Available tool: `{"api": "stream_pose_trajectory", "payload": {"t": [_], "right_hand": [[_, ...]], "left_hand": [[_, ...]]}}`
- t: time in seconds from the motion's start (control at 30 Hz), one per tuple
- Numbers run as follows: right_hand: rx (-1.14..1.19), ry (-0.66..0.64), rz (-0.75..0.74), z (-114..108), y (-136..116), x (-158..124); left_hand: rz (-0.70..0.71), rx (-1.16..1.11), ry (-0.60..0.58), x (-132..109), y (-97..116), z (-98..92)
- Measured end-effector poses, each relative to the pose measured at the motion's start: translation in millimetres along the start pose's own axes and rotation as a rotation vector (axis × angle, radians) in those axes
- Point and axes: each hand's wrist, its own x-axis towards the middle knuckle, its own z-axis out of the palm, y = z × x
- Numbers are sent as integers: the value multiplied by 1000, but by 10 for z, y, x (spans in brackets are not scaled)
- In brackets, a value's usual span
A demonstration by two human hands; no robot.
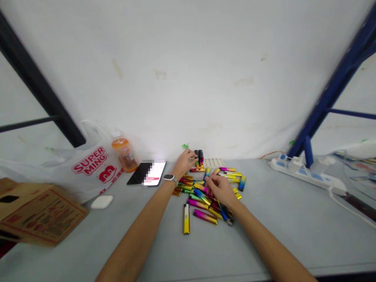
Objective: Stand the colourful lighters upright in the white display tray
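Several shiny lighters with black tops (201, 159) stand upright at the left end of a white tray with a grid of holes (216, 162). My left hand (185, 161), with a watch on its wrist, is closed at a lighter beside this upright group; its fingers partly cover it. Lower right, my right hand (221, 190) is over a loose pile of metallic lighters (201, 197) in yellow, pink, blue and green. Its thumb and fingers pinch a blue-and-yellow lighter (207, 172). A yellow lighter (186, 220) lies apart at the pile's near side.
Left on the grey table are a tablet (147, 173), an orange drink bottle (124, 153), a plastic bag (96, 168), a cardboard box (44, 213) and a white case (102, 202). A power strip (308, 175) with cables lies right. A white wall stands behind.
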Motion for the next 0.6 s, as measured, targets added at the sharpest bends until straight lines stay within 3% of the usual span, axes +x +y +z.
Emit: {"api": "stream_pose_trajectory", "payload": {"t": [0.27, 0.47, 0.6], "right_hand": [[-33, 4, -10, -2, 2, 1], [-36, -13, -6, 2, -20, -7], [-38, -10, -5, -1, -29, -5]], "left_hand": [[83, 408, -24, -172, 249, -57], [16, 613, -325, -239, 373, -12], [-78, 677, -372, -188, 417, 72]]}}
